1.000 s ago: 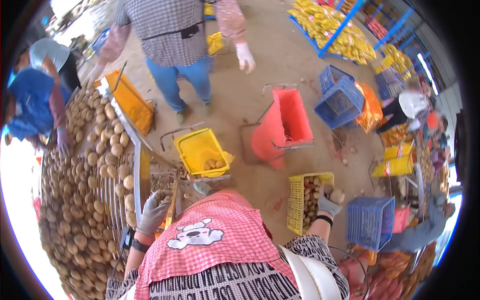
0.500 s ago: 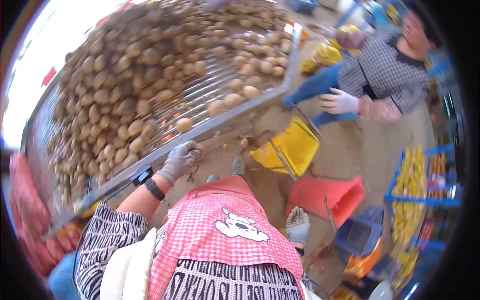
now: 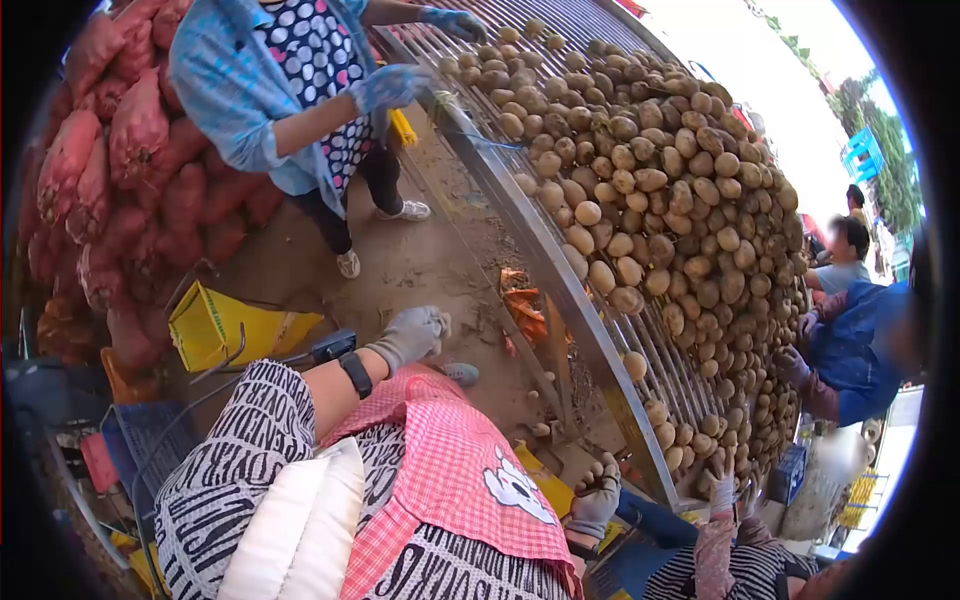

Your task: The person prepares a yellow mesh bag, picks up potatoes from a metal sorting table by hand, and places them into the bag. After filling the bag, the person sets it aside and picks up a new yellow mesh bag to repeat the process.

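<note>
My left hand, in a grey glove with a dark watch at the wrist, hangs over the floor in front of my pink checked apron. Its fingers are curled in, and what they hold, if anything, is hidden. My right hand, also gloved, is at the apron's right side near the rack's lower end, palm up, fingers apart and slightly bent, with nothing in it. Potatoes lie heaped on the slatted metal rack. Neither hand touches them.
A co-worker in a blue shirt stands beyond the rack's near edge, and other people work along its far side. Red mesh sacks are piled at left. A yellow container stands at left, with blue crates below.
The view has swung round, so the rack now fills the right side and the sacks the left. My right hand has turned and its fingers are more bent; my left stays curled.
</note>
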Tool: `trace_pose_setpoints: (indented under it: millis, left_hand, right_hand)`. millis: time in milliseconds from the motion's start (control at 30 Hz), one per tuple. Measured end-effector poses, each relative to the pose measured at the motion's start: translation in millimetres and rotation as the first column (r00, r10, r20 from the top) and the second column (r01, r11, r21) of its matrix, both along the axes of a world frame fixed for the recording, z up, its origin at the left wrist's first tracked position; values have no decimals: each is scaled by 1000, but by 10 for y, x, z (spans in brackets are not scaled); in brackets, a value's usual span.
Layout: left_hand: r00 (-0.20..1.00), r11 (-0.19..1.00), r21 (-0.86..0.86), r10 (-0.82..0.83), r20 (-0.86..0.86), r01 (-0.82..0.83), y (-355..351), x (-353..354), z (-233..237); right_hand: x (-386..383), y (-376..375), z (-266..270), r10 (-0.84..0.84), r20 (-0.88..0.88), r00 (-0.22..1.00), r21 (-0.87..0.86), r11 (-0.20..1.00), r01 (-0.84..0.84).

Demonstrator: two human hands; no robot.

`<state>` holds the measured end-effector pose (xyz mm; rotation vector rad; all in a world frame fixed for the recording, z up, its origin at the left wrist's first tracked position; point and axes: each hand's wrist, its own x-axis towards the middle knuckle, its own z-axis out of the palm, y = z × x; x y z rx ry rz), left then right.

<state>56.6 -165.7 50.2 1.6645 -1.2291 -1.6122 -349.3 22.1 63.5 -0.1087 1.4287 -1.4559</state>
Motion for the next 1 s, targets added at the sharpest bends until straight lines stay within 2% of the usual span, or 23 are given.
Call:
trace_pose_setpoints:
  millis: [33, 67, 100, 167, 200, 267, 300, 333, 367, 433, 467, 500, 533, 567, 633, 700, 767, 800, 833, 867, 900, 1000]
  left_hand:
    - [979, 985, 130, 135, -154, -116, -141, -88, -7]
    - [905, 941, 228, 312, -289, -251, 38, -8, -12]
    - [889, 928, 232, 351, -294, -290, 143, 37, 73]
    - [971, 961, 138, 235, 54, -240, 339, 218, 363]
    - [957, 948, 132, 285, 55, -290, 427, 316, 285]
    - [919, 920, -24, 393, 35, -392, 319, 435, -71]
    - [907, 907, -32, 420, 33, -420, 403, 521, 5]
    - [885, 885, 16, 465, -1, -465, 431, 612, 74]
    - [863, 862, 67, 505, -34, -502, 455, 710, 115]
    - [877, 876, 46, 480, -5, -480, 525, 962, -86]
    - [841, 841, -35, 540, -22, -540, 545, 1064, -206]
    - [843, 838, -94, 531, -83, -537, 2, 1153, -541]
    - [881, 879, -126, 469, 64, -459, 21, 1302, -511]
    - [885, 882, -128, 463, 55, -453, 4, 1417, -551]
    - [769, 766, -92, 618, -163, -636, -53, 1677, -625]
    - [733, 743, -43, 646, -213, -667, -180, 1959, -584]
    - [671, 696, -32, 678, -300, -717, -608, 2252, -597]
    - [636, 680, 47, 705, -313, -731, -705, 2394, -437]
    - [632, 678, 43, 704, -323, -734, -807, 2533, -354]
    - [629, 680, 57, 703, -331, -731, -882, 2668, -293]
    - [628, 684, 68, 701, -337, -726, -955, 2810, -267]
    - [662, 715, -9, 643, -385, -699, -1258, 3155, -239]
  right_hand:
    - [-153, -282, 114, 60, 30, 998, -27, 998, -59]
    - [-154, -352, 101, 167, 108, 980, -132, 979, -152]
    - [-147, -418, 76, 209, 102, 973, -128, 972, -195]
    - [3, -579, 29, 305, 185, 934, -167, 947, -275]
    - [85, -611, 20, 278, 134, 951, -66, 960, -271]
    - [113, -823, -78, 306, 146, 941, -49, 952, -302]
    - [217, -846, -29, 313, 168, 935, -45, 950, -310]
    - [337, -903, 81, 244, 96, 965, 87, 964, -253]
    - [384, -954, 93, 257, 91, 962, 87, 960, -265]
    - [467, -1054, 126, 296, 82, 952, 53, 952, -300]
    - [632, -1134, 274, 295, 70, 953, 53, 953, -299]
    - [939, -1449, 357, 180, 27, 983, 60, 982, -182]
    - [1100, -1504, 507, 135, 29, 990, 58, 989, -136]
    - [1016, -1543, 386, 127, 20, 992, 53, 990, -128]
    - [795, -1660, 35, 338, 177, 924, -229, 928, -295]
    - [1045, -1855, 113, 317, 130, 940, -188, 938, -290]
    - [1380, -2205, 260, 272, 76, 959, -152, 954, -258]
    - [1600, -2314, 350, 285, 4, 958, -104, 953, -284]
    - [1791, -2435, 417, 300, -69, 951, -55, 951, -304]
    - [1912, -2558, 449, 370, 124, 921, -174, 922, -347]
    - [2041, -2666, 475, 374, 122, 919, -183, 919, -350]
    - [2421, -2907, 640, 345, -63, 937, -7, 938, -346]
